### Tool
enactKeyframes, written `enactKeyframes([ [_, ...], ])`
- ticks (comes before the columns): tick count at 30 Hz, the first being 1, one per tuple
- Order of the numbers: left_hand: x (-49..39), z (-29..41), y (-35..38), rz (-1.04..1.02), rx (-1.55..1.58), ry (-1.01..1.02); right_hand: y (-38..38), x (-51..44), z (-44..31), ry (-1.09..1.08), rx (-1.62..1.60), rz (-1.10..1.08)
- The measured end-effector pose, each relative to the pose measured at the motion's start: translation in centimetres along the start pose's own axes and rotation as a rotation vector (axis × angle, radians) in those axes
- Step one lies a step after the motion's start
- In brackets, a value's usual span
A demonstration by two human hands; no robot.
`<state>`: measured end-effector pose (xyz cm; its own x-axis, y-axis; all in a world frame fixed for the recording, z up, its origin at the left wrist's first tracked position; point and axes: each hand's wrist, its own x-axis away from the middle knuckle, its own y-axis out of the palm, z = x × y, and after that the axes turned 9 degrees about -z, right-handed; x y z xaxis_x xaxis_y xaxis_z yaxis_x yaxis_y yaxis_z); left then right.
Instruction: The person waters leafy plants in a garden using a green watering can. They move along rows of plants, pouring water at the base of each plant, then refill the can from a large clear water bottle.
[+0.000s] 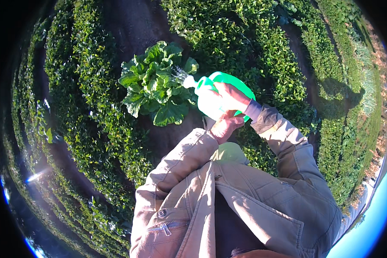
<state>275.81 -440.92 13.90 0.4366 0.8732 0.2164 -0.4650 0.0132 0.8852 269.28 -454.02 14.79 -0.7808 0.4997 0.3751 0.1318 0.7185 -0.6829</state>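
A bright green plastic watering can is held tilted, its spout pointing left. From its white sprinkler rose fine streams of water spray onto a large leafy green vegetable plant, which looks like a cabbage or mustard green. My right hand grips the upper part of the can, where strong glare washes out the detail. Below it, my left hand holds the can's near lower side, fingers curled against it close to my right wrist.
Dense rows of low leafy bushes run along both sides, with bare soil paths between them. Pale grassy plants grow toward the right rim. My shadow falls across the right-hand rows.
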Motion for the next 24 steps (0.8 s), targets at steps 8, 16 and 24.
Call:
enactKeyframes([
  [8, -7.3, 2.8, -1.1, 0.180, 0.154, 0.050, -3.8, -6.2, 2.9, 0.024, -0.008, -0.032],
  [16, -12.0, 4.5, -1.7, 0.241, 0.030, 0.043, -8.4, -8.3, 5.0, -0.057, -0.009, 0.047],
  [24, -13.4, 4.2, -2.9, 0.320, 0.087, 0.125, -6.9, -10.2, 7.2, -0.062, -0.107, 0.033],
])
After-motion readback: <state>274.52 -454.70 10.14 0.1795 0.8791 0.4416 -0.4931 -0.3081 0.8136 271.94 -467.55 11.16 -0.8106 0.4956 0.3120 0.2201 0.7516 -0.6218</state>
